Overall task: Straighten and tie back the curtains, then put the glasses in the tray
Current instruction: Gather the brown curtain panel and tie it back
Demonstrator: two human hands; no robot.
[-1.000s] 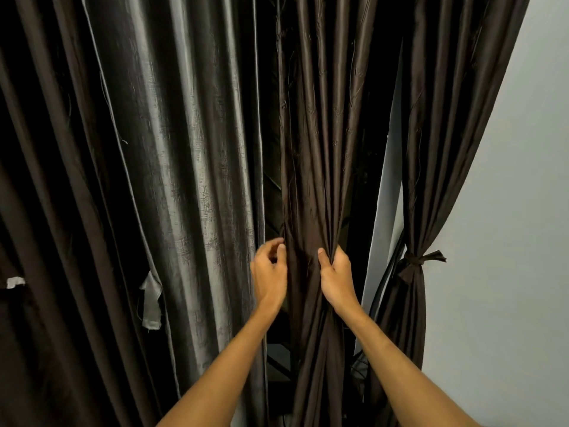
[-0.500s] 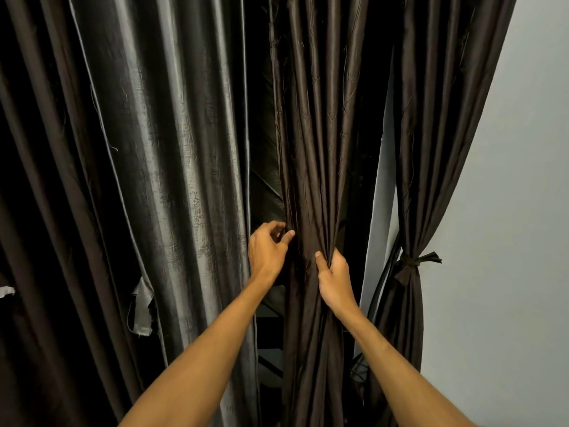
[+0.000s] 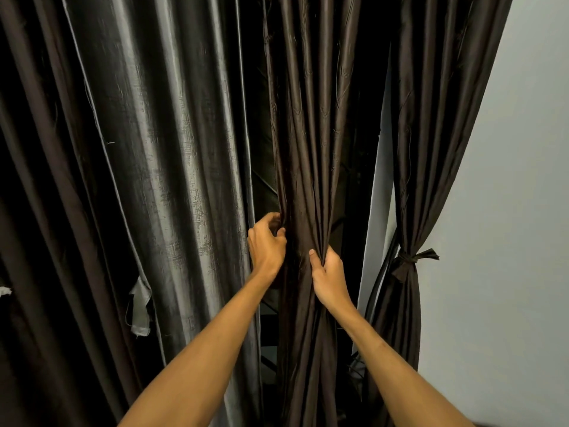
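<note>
Brown satin curtain (image 3: 308,134) gathered between two bare hands.

It hangs in the middle of the window, bunched into a narrow column of folds. The left hand (image 3: 266,245) has its fingers (image 3: 271,218) curled round the curtain's left edge. The right hand (image 3: 328,275), a little lower, grips the folds with the thumb laid across the front (its other fingers are hidden behind the cloth). To the right, a matching curtain (image 3: 425,149) is cinched by a knotted tie-back (image 3: 409,260) beside the pale wall (image 3: 508,211). To the left hangs a silvery grey curtain (image 3: 172,149).
</note>
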